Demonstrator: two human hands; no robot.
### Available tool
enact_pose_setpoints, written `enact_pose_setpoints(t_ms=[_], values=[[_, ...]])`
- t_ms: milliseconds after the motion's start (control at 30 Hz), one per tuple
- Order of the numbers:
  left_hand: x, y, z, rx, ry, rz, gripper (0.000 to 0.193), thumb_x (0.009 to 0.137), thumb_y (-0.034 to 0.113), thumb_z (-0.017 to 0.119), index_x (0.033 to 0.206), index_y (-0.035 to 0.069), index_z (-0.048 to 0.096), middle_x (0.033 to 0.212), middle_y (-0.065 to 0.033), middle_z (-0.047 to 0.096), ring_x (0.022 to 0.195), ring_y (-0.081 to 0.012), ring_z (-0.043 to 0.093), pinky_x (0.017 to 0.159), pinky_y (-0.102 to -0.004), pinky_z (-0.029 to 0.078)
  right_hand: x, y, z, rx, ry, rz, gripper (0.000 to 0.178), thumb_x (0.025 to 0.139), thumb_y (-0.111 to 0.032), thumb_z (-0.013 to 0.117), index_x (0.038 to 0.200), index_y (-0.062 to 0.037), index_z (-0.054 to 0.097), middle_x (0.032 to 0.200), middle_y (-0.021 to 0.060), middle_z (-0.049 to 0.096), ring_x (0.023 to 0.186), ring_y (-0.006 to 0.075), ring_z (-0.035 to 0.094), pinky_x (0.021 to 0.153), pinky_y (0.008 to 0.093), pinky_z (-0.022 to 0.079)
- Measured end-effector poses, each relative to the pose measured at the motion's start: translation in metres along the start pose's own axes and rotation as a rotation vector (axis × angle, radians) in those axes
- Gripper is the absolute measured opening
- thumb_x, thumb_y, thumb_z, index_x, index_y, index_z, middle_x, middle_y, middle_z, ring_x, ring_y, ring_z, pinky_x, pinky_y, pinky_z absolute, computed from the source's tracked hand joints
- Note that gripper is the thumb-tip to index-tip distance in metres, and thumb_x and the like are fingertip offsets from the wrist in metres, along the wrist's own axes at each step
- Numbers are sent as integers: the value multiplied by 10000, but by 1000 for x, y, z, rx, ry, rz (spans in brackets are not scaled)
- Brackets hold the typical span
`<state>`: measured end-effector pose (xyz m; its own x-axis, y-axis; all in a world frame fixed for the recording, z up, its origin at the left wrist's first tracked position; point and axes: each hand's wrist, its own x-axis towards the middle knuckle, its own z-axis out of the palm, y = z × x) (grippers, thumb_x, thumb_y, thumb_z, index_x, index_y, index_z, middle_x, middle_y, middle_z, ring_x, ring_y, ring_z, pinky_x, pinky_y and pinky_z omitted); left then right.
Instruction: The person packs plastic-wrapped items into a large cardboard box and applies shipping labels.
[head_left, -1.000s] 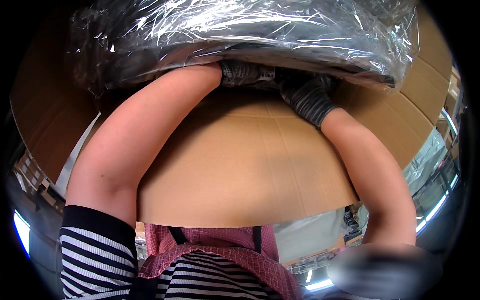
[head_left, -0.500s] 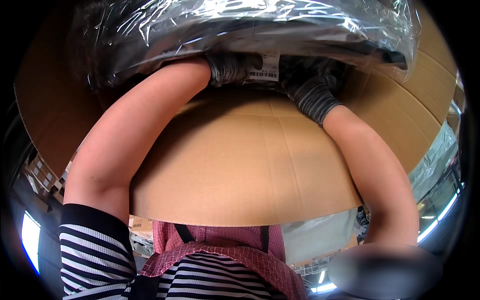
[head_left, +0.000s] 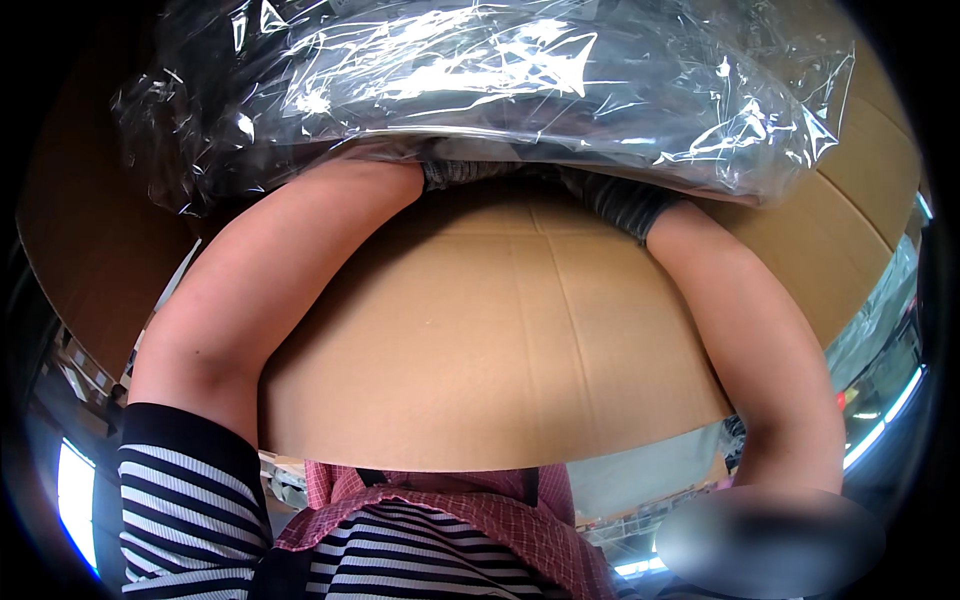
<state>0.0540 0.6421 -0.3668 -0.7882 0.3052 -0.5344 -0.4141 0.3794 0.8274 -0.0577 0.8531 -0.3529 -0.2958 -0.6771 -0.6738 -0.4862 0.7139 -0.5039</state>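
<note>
Both my arms reach over the near wall of a large cardboard box [head_left: 450,330]. Across its top lies a dark, bulky item [head_left: 440,90] wrapped in shiny clear plastic. My left hand [head_left: 470,175], in a grey knit glove, goes under the near edge of this wrapped item, and only the cuff shows. To its right my right hand [head_left: 620,203], gloved the same way, is tucked beneath the same edge. The wrapped item covers the fingers of both hands, so their grip is hidden.
The box's side walls rise at the left [head_left: 75,260] and the right [head_left: 850,230]. Translucent plastic sheeting [head_left: 880,300] hangs beyond the right wall. Pale plastic [head_left: 640,470] shows below the box's near edge. Bright strip lights appear near both lower rims.
The wrapped item's near edge has come lower and nearer, covering my gloved hands and a white label that showed between them. My forearms have shifted only slightly.
</note>
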Motion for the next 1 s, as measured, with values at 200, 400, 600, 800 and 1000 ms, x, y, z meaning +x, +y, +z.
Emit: enact_pose_setpoints(t_ms=[200,400,600,800,1000], values=[[5,7,8,51,-25,41,308,920,240,515,1177,83,576,1117,-76,633,1087,-223,553,938,-342,448,-14,6,-6,6,3,8,337,921,-287,410,1102,-52,571,1138,177,589,1024,286,567,922,389,434],[8,5,10,103,-37,43,313,919,245,514,1181,85,575,1120,-76,632,1088,-227,552,937,-344,447,-17,12,-3,22,-4,-4,333,917,-290,418,1084,-50,579,1121,179,595,1014,287,573,917,392,437],[15,10,17,130,-62,78,317,918,250,514,1184,87,574,1124,-76,631,1090,-232,552,936,-346,447,-26,18,-8,15,-2,7,330,913,-292,426,1067,-48,586,1104,182,601,1004,289,579,912,395,440],[16,11,21,170,-66,80,322,918,255,514,1188,90,573,1127,-76,631,1092,-236,552,936,-348,447,-27,20,-1,20,-10,-6,327,908,-295,434,1049,-46,593,1087,184,608,995,291,585,907,398,443],[20,15,23,192,-88,101,327,917,260,514,1191,92,573,1130,-76,630,1093,-241,551,935,-351,447,-33,20,0,-1,-1,18,324,904,-297,443,1031,-44,601,1069,187,614,985,292,591,902,400,446]])
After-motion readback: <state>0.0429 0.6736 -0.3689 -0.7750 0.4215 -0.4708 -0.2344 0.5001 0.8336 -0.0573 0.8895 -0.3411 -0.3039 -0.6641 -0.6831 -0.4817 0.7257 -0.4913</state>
